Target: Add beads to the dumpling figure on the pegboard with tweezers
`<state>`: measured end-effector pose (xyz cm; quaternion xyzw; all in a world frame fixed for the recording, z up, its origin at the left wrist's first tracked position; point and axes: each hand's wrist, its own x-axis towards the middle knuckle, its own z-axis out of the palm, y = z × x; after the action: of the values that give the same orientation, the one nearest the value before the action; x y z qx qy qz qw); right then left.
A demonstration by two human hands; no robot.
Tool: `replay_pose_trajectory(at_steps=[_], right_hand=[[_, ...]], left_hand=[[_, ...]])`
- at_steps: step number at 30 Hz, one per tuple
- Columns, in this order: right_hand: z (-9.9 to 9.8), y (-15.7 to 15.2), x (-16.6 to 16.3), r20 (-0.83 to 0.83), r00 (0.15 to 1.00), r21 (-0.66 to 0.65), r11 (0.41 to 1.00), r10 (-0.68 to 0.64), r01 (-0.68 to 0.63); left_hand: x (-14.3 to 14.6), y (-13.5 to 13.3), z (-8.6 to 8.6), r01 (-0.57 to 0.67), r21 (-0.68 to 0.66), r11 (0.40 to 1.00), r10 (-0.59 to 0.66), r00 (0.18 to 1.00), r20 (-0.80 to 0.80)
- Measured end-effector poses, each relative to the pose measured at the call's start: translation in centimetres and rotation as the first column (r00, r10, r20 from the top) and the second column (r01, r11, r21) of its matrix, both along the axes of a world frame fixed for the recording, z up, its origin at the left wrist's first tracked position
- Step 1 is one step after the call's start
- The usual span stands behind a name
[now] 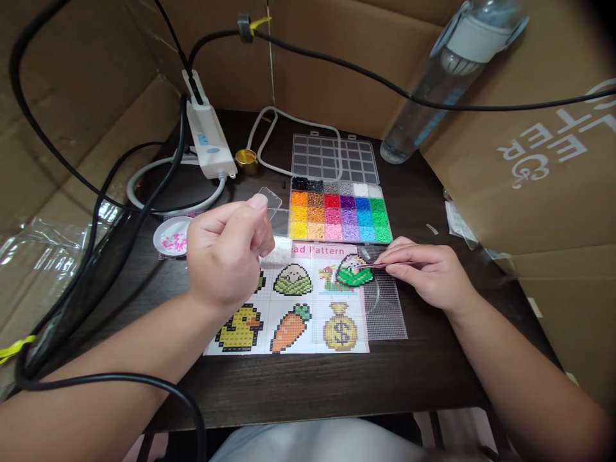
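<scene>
My left hand [226,253] is raised above the pattern sheet [289,301], fingers curled around a small clear plastic container [270,202] with white beads showing below the fist. My right hand [428,273] rests on the clear pegboard [387,308] and pinches thin tweezers [373,264]. Their tip points left at a green and white bead figure [353,271] on the pegboard. The sheet shows a duck, a carrot, a money bag and other pixel designs.
An open bead box [339,208] with coloured compartments lies behind the sheet. At the left sit a white dish of pink beads [173,237], a gold cap [246,160] and a white device [206,135] with cables. A water bottle [433,83] leans against the cardboard walls.
</scene>
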<state>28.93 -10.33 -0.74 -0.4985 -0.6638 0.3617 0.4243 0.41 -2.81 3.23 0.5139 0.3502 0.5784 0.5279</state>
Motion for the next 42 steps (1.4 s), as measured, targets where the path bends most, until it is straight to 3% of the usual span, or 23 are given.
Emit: replay_pose_trajectory(at_steps=[9, 17, 23, 26, 29, 32, 35, 42], right_hand=[[-0.6, -0.1, 1.2, -0.124, 0.982, -0.106, 0.986, -0.145, 0.132], [-0.2, 0.6, 1.5, -0.46, 0.835, -0.251, 0.946, -0.303, 0.205], [0.4, 1.3, 2.0, -0.619, 0.724, -0.244, 0.951, -0.304, 0.191], [0.9, 1.3, 2.1, -0.662, 0.693, -0.236, 0.957, -0.285, 0.168], [1.4, 1.3, 2.0, -0.698, 0.644, -0.272, 0.948, -0.311, 0.163], [1.8, 1.2, 1.8, -0.728, 0.608, -0.299, 0.945, -0.318, 0.135], [2.0, 1.1, 1.8, -0.733, 0.615, -0.299, 0.95, -0.291, 0.092], [1.8, 1.0, 2.4, -0.717, 0.651, -0.252, 0.964, -0.248, 0.09]], left_hand=[[-0.2, 0.0, 0.0, 0.0, -0.002, 1.0, 0.0, 1.0, 0.016], [-0.2, -0.1, 0.1, 0.015, 0.011, 1.0, -0.015, 1.0, 0.023], [-0.6, -0.5, -0.7, 0.033, 0.115, 0.993, -0.025, 0.997, -0.068], [-0.8, -1.3, -0.8, 0.038, 0.246, 0.968, 0.011, 0.981, -0.193], [-0.8, -2.3, -0.2, 0.158, 0.431, 0.888, -0.003, 0.941, -0.337], [-0.6, -3.3, 0.8, 0.329, 0.63, 0.704, -0.007, 0.89, -0.457], [-0.1, -3.8, 1.1, 0.44, 0.738, 0.512, 0.028, 0.85, -0.526], [0.8, -4.2, 0.0, 0.468, 0.816, 0.338, 0.155, 0.828, -0.539]])
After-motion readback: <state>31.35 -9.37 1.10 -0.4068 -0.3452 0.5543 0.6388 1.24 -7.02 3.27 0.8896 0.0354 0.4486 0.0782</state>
